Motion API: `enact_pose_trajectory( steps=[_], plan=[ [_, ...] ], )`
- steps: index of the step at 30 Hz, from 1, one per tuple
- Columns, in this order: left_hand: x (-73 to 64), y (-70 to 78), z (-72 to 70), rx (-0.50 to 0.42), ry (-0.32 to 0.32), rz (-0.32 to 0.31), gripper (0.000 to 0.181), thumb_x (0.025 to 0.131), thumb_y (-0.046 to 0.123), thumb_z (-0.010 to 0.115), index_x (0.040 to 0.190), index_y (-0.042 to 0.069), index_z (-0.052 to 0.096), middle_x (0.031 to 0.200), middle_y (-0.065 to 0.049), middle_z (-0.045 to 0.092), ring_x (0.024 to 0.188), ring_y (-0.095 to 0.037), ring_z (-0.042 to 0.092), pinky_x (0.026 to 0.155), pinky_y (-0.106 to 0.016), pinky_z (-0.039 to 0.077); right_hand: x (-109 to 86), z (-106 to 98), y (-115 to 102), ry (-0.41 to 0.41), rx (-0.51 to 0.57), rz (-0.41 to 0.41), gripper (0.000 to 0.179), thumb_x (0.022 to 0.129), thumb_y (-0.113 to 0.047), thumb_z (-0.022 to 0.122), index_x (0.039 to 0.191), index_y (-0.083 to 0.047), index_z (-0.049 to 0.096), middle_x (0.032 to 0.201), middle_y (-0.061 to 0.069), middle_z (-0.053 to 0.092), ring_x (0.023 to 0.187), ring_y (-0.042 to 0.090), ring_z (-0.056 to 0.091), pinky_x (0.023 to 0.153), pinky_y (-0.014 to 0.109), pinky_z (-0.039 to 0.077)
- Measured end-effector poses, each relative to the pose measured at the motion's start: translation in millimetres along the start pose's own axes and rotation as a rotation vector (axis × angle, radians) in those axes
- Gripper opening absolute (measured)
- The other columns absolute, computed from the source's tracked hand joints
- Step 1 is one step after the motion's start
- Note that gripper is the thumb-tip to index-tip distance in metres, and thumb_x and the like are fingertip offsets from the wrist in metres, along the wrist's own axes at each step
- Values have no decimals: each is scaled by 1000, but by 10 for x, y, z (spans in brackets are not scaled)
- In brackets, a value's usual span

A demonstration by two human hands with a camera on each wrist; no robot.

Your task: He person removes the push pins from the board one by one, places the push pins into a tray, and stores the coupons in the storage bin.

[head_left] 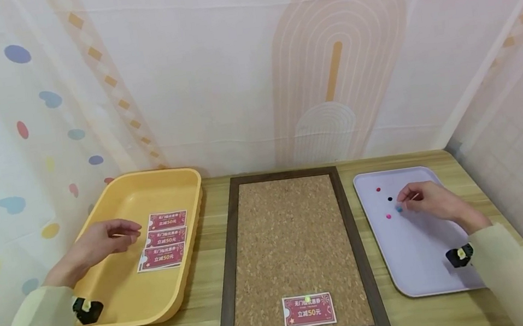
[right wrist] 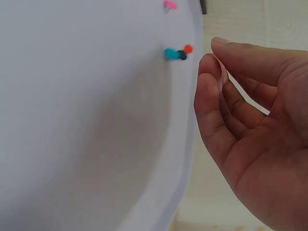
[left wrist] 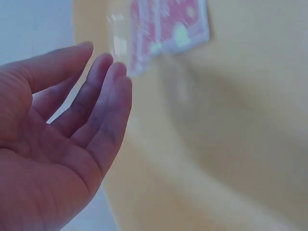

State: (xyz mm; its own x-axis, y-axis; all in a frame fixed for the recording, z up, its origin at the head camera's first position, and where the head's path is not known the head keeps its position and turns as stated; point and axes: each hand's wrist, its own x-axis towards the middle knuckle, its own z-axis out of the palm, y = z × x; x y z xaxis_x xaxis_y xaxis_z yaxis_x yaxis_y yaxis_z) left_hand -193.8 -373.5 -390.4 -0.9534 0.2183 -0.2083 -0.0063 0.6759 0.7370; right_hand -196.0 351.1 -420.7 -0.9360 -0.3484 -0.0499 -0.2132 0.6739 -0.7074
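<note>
My left hand (head_left: 105, 242) hovers over the yellow tray (head_left: 145, 186), fingers loosely bent and holding nothing. Just right of its fingertips lie three red-and-white coupons (head_left: 167, 237) in an overlapping column; the left wrist view catches part of a coupon (left wrist: 168, 24) beyond the fingers. Above the lavender tray (head_left: 434, 272), my right hand (head_left: 427, 200) has its thumb and fingertips close together with nothing between them. Near those fingertips are a blue push pin (right wrist: 171, 54), a black push pin (head_left: 390, 199), a red push pin (head_left: 378, 189) and a pink push pin (head_left: 389, 216).
Between the trays lies a dark-framed cork board (head_left: 296, 235). Another coupon (head_left: 309, 313) sits near its bottom edge, with a yellow-green push pin (head_left: 307, 299) at the coupon's top. Patterned curtains (head_left: 230, 79) rise behind and beside the wooden table (head_left: 202, 314).
</note>
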Motion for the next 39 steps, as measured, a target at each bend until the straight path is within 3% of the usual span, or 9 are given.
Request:
enact_pose_trajectory(
  steps=[6,16,23,29,33,39],
  plan=[
    [-33,319,147,100,115,79,34,102,17,68,128,-4,65,120,-20,70,95,-3,64,79,-18,53,-31,11,-136,49,21,-10,15,98,1,65,109,10,64,94,13,67,79,17,59,67,26,51],
    [-151,794,442,37,226,214,30,100,23,72,123,4,70,115,-15,73,91,-5,67,77,-17,53,-106,107,-423,156,-41,1,19,100,-6,67,114,7,64,94,10,68,82,21,59,68,25,51],
    [-230,1048,721,-61,216,306,22,97,18,75,115,5,72,106,-11,74,88,-11,71,77,-20,56,-146,214,-572,193,-40,-41,16,99,-8,69,110,2,66,89,5,67,80,17,58,69,24,50],
    [-287,1182,943,-115,186,338,18,97,16,75,111,6,72,102,-7,73,86,-16,69,70,-25,57,-177,306,-672,209,-6,-76,13,98,-9,70,108,-1,66,85,5,67,76,11,60,67,23,49],
    [-312,1259,1078,-135,178,399,13,96,10,75,109,6,73,102,-6,72,87,-14,69,70,-26,57,-209,372,-753,216,9,-103,10,98,-9,70,105,-3,68,88,3,68,79,9,60,69,23,50],
    [-355,1359,1282,-133,153,436,14,95,8,75,109,11,74,104,-1,73,92,-14,68,80,-26,56,-243,487,-856,212,22,-133,9,98,-9,71,105,-5,69,91,-1,67,81,9,59,71,23,51]
  ],
)
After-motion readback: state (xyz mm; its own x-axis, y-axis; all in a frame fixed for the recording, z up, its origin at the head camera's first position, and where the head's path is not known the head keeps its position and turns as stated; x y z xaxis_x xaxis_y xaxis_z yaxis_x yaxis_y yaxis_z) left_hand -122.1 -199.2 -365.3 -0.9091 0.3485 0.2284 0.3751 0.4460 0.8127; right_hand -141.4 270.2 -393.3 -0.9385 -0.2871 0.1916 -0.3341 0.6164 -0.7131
